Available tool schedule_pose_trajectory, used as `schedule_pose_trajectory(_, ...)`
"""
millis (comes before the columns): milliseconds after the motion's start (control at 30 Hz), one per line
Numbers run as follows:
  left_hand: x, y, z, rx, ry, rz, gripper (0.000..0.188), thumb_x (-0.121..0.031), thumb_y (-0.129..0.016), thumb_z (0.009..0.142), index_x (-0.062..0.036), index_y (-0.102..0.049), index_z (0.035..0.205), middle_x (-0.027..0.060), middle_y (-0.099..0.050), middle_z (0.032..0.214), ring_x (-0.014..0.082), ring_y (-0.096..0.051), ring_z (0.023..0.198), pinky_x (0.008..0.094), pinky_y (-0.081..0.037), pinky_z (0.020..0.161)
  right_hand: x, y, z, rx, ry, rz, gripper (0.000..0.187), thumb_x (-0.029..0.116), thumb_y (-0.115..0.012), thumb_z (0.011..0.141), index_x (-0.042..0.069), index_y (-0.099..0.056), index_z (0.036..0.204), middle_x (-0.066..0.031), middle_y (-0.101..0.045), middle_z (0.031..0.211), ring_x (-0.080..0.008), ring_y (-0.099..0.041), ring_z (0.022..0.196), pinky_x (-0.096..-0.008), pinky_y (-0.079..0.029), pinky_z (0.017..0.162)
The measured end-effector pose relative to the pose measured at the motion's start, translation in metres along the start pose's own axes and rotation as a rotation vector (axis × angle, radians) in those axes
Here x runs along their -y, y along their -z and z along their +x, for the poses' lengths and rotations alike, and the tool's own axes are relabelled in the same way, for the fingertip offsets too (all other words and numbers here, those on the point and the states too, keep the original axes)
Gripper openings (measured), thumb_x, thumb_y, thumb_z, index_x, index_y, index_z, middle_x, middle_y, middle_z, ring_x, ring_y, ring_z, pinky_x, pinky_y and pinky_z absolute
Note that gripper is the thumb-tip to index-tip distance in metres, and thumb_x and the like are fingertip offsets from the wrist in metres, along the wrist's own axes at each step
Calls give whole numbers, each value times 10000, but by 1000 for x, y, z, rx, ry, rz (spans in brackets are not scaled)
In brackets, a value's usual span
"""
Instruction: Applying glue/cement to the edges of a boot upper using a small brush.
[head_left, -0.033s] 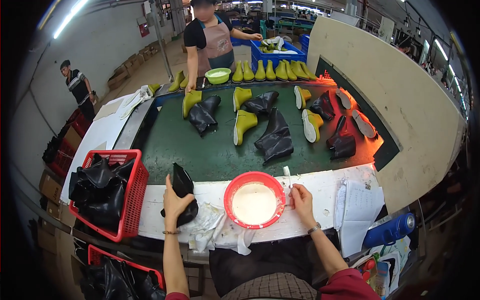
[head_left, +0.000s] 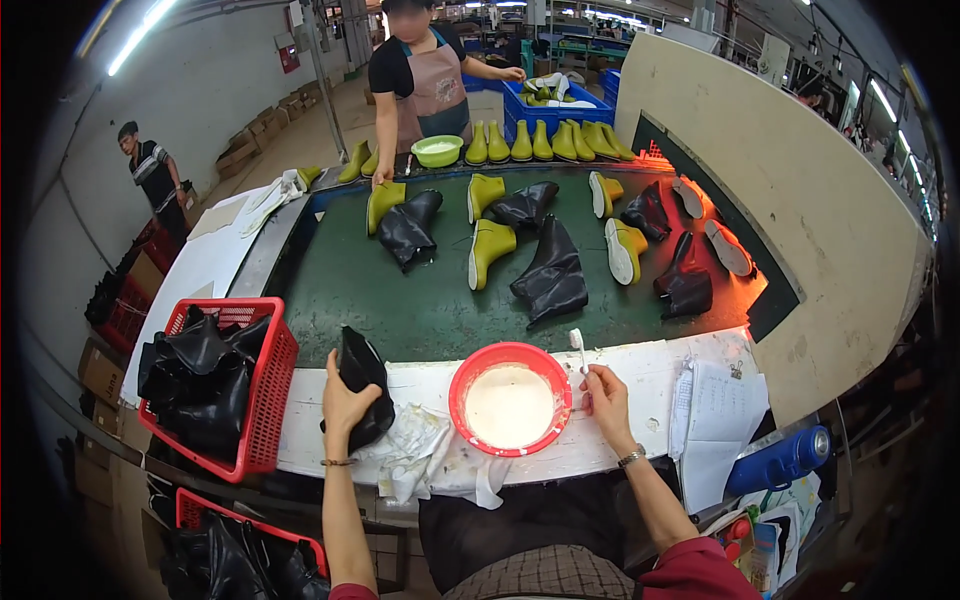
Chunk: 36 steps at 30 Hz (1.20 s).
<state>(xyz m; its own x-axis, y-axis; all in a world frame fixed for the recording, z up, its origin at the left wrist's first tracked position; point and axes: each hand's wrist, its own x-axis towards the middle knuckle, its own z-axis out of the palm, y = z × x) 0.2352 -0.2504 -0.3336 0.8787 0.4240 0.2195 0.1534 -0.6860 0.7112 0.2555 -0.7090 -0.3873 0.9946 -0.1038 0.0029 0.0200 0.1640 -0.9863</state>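
My left hand [head_left: 347,403] is closed around a black leather boot upper [head_left: 365,375], held over the near white ledge. A white toothbrush [head_left: 579,345] stands bristles up between the fingers of my right hand [head_left: 606,400]. Between my hands sits a red plastic bowl [head_left: 461,400] holding a creamy white liquid [head_left: 510,405]; the brush is just to its right, apart from it. A crumpled, stained cloth [head_left: 412,445] lies between the bowl and my left hand. At the left, a red basket [head_left: 262,425] is heaped with black boot uppers [head_left: 205,385].
Ahead, a green conveyor belt [head_left: 400,310] carries yellow-green boot bottoms [head_left: 490,250] and black uppers [head_left: 550,275] toward a glowing red opening [head_left: 735,290]. Across it, a co-worker [head_left: 425,85] touches a yellow-green boot [head_left: 382,205]. Papers [head_left: 710,420] and a blue flask [head_left: 778,460] stand at right.
My left hand has shifted slightly left with the black upper. The toothbrush in my right hand is a little higher and more visible.
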Motion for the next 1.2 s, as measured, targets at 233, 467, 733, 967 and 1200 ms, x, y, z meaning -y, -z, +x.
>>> schedule_pose_trajectory(233, -49, 61, -32, -101, 17, -344, 309, -44, -688, 735, 65, -697, 1024, 100, -750, 913, 182, -700, 792, 322, -554, 746, 82, -48, -10, 237, 726, -1226, 126, 170, -763, 820, 103, -762, 926, -73, -672, 918, -262, -675, 793, -372, -550, 653)
schedule_pose_trajectory(467, -105, 88, -87, 48, 151, -648, 225, 9, -714, 822, 61, -711, 1040, 43, -729, 916, 110, -651, 777, 269, -536, 705, 111, -56, -32, 334, 669, -1189, 95, 194, -765, 820, 138, -769, 897, -51, -660, 860, -258, -684, 795, -388, -548, 652)
schedule_pose_trajectory(733, -128, 69, -90, 408, 180, -708, 266, -49, -780, 863, 58, -724, 1101, 48, -741, 995, 102, -669, 863, 273, -559, 781, 100, 2, -42, 264, 309, -913, 166, 174, -831, 828, 57, -786, 936, -91, -659, 767, -190, -611, 637, -319, -466, 582)
schedule_pose_trajectory(967, -126, 54, -97, 707, 279, -628, 284, -97, -803, 853, 39, -724, 1089, 41, -742, 948, 87, -663, 820, 242, -534, 724, 118, -28, -19, 310, 574, -658, 155, 116, -799, 852, 64, -785, 998, -55, -684, 870, -191, -630, 723, -326, -461, 663)
schedule_pose_trajectory(1200, -148, 53, -102, 850, 237, -682, 316, -67, -807, 839, 26, -713, 1126, 37, -741, 947, 88, -672, 834, 240, -551, 752, 139, -72, 0, 549, 793, -647, 190, 148, -824, 820, 136, -803, 1008, 0, -682, 876, -146, -626, 836, -307, -379, 851)
